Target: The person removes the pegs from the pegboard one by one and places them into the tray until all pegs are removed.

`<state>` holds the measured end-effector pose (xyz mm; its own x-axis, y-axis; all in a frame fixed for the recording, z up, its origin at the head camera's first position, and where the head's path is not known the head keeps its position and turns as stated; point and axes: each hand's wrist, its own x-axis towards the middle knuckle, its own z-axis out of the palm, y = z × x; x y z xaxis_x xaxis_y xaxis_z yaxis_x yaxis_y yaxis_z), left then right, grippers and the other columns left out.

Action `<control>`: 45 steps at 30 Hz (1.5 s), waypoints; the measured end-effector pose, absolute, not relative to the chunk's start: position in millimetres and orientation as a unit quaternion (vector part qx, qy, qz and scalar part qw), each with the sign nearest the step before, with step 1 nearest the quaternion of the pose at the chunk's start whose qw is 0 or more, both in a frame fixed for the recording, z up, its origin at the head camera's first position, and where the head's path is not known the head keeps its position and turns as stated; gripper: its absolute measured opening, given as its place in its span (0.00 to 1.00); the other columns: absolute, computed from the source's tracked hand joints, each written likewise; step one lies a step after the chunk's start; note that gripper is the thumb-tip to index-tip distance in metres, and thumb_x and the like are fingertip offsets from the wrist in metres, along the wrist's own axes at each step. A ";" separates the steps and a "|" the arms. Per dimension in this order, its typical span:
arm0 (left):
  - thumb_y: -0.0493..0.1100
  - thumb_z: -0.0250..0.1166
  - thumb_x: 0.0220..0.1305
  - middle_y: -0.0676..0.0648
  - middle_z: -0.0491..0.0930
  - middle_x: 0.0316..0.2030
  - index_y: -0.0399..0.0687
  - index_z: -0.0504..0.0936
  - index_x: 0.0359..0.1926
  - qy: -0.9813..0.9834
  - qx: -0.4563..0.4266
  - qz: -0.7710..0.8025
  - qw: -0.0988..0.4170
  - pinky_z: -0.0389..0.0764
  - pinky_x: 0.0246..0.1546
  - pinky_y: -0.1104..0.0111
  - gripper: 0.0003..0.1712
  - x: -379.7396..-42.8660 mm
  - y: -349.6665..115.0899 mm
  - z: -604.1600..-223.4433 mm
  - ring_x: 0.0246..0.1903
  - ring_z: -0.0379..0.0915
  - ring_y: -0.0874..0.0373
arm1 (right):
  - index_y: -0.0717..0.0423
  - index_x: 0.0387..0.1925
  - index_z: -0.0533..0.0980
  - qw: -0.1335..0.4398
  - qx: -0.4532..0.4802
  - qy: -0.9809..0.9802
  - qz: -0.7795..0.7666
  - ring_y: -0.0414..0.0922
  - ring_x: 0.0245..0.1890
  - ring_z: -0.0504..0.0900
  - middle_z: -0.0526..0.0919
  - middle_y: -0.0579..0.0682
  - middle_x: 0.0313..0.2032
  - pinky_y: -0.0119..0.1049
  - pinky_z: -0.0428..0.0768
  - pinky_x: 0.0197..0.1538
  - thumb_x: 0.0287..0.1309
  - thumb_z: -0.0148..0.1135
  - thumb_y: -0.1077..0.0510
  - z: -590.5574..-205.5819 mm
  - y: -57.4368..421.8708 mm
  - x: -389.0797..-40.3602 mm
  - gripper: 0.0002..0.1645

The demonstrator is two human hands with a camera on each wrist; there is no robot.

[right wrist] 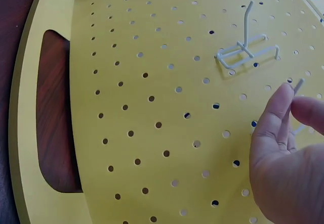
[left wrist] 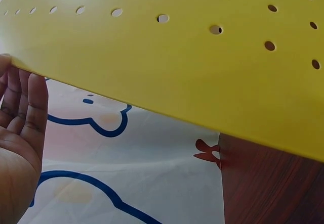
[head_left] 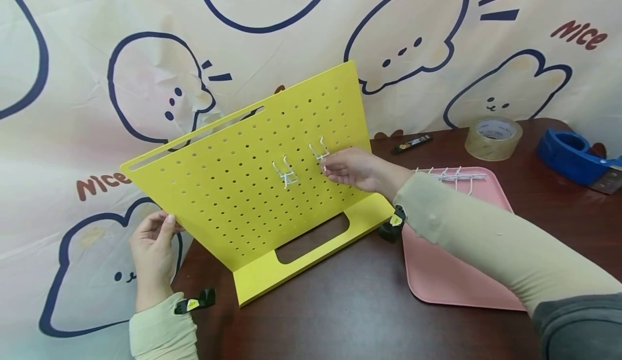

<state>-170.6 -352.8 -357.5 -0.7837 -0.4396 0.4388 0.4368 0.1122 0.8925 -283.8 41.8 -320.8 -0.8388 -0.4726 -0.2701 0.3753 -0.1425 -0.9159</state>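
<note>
A yellow pegboard (head_left: 233, 187) with rows of holes stands tilted on its base on the dark table. My left hand (head_left: 154, 246) pinches the board's left edge between thumb and fingers. One white wire hook (head_left: 286, 175) hangs in the board near its middle. To the right of it, my right hand (head_left: 352, 170) pinches a second white wire hook (head_left: 318, 152) against the board's face. In the right wrist view the tip of that hook (right wrist: 299, 85) pokes out between thumb and fingers, and the rest is mostly hidden by the hand.
A pink tray (head_left: 452, 273) lies right of the board, under the right forearm, with several white wire hooks (head_left: 457, 176) at its far end. Behind it are a roll of clear tape (head_left: 493, 138), a blue tape dispenser (head_left: 568, 155) and a small black item (head_left: 411, 144).
</note>
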 end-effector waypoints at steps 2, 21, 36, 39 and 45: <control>0.31 0.64 0.72 0.47 0.83 0.35 0.25 0.81 0.42 -0.670 0.001 -0.667 0.327 0.83 0.40 0.76 0.07 -170.4 -352.3 -357.4 0.30 0.79 0.59 | 0.69 0.52 0.74 0.282 -0.047 0.598 -0.749 0.40 0.32 0.80 0.81 0.51 0.36 0.27 0.82 0.39 0.76 0.54 0.66 -321.1 43.2 -282.3 0.10; 0.30 0.64 0.71 0.46 0.83 0.34 0.28 0.83 0.40 -0.662 -0.018 -0.672 0.333 0.83 0.38 0.76 0.05 -169.1 -353.7 -359.9 0.28 0.79 0.59 | 0.73 0.59 0.70 0.207 -0.039 0.693 -0.690 0.40 0.38 0.82 0.80 0.52 0.40 0.30 0.82 0.49 0.77 0.56 0.62 -334.0 106.3 -280.3 0.19; 0.31 0.63 0.72 0.47 0.83 0.35 0.28 0.83 0.42 -0.671 0.000 -0.663 0.332 0.83 0.39 0.77 0.07 -168.5 -352.0 -358.4 0.30 0.79 0.59 | 0.73 0.60 0.70 0.162 -0.016 0.794 -0.586 0.39 0.40 0.81 0.81 0.56 0.47 0.31 0.84 0.48 0.76 0.57 0.59 -367.4 175.4 -272.3 0.22; 0.31 0.63 0.72 0.47 0.84 0.35 0.27 0.82 0.42 -0.669 -0.001 -0.665 0.333 0.83 0.39 0.77 0.07 -168.8 -351.3 -358.1 0.30 0.80 0.59 | 0.75 0.60 0.70 0.153 -0.018 0.810 -0.566 0.40 0.41 0.81 0.81 0.59 0.49 0.33 0.84 0.49 0.76 0.56 0.60 -376.0 188.3 -270.5 0.22; 0.32 0.63 0.72 0.47 0.84 0.35 0.27 0.82 0.42 -0.670 0.003 -0.664 0.333 0.83 0.39 0.77 0.07 -168.8 -351.3 -357.6 0.30 0.80 0.59 | 0.74 0.55 0.74 0.137 -0.039 0.859 -0.491 0.40 0.38 0.79 0.82 0.54 0.41 0.33 0.84 0.41 0.74 0.57 0.59 -396.3 216.3 -264.8 0.20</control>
<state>-168.8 -351.3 -357.6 -0.7788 -0.4451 0.4420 0.4381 0.1182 0.8911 -264.8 216.3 -396.3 -0.9596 -0.2011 -0.1967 0.0674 0.5146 -0.8548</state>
